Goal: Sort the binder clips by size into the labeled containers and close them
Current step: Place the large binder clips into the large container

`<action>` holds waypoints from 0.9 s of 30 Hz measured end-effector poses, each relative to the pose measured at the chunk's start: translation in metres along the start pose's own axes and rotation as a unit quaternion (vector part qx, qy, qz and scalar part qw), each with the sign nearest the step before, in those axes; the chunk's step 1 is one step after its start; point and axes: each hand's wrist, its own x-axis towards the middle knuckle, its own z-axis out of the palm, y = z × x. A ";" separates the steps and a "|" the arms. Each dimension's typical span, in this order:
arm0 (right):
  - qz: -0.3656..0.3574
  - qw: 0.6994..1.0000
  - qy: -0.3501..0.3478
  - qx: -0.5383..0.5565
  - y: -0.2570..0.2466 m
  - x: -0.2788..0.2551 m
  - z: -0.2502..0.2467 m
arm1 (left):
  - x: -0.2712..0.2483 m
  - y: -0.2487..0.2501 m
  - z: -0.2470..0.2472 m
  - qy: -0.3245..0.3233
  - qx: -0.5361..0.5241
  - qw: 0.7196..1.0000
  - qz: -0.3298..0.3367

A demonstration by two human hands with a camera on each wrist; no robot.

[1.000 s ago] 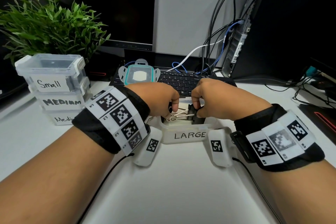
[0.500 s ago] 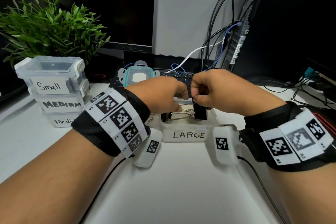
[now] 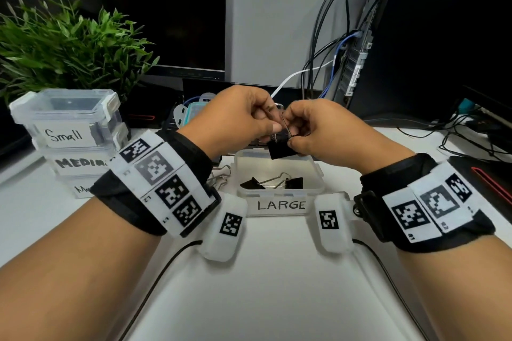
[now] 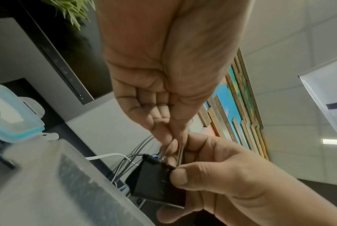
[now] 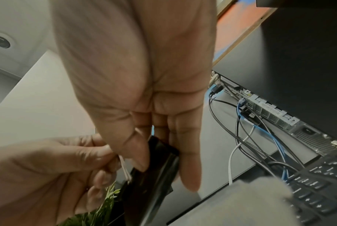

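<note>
- My left hand (image 3: 238, 116) pinches the wire handles (image 3: 279, 124) of a large black binder clip (image 3: 282, 149); fingers curled tight on the wire, seen clearly in the left wrist view.
- My right hand (image 3: 313, 130) grips the clip's black body, thumb on one face, fingers on the other.
- The clip hangs in the air directly above the open LARGE container (image 3: 277, 203), not touching it. Handles point up toward the left-hand grip, body points down at the container.
- Two more black clips (image 3: 273, 183) already lie inside that container.
- A wire loop, possibly another clip, lies on the worktop (image 3: 263, 285) just left of the container; mostly hidden by my left wrist, so I can't be sure.
- Small container (image 3: 66, 119) sits stacked on the MEDIUM container (image 3: 80, 163) at far left, both lids on.
- Teal-rimmed lid (image 3: 194, 113) lies behind my hands, by the keyboard.
- Judgement: next move is straight down. Both hands are equally near; the right holds the body, so it would do the drop, and the left must let go of the wire first.
</note>
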 end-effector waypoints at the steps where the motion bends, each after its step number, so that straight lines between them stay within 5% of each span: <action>1: 0.000 1.000 -0.003 -0.010 0.000 0.000 0.000 | 0.000 0.000 0.002 -0.005 0.000 1.000 0.005; 10: 0.051 0.995 0.023 0.078 0.004 0.003 0.000 | -0.003 -0.001 0.010 -0.013 0.094 0.995 0.028; 18: 0.060 0.974 -0.006 0.217 0.004 0.005 0.006 | 0.001 -0.009 0.004 -0.029 0.182 0.983 -0.014; 20: 0.074 0.982 -0.028 0.170 0.007 0.005 0.007 | 0.000 -0.009 -0.001 -0.006 0.203 0.979 -0.016; 23: 0.048 0.997 -0.034 -0.049 0.009 0.005 0.007 | 0.001 -0.011 -0.009 0.032 0.220 0.975 -0.019; 27: 0.059 0.967 -0.157 -0.190 0.009 0.001 0.007 | 0.000 -0.008 -0.010 0.019 0.232 0.972 -0.023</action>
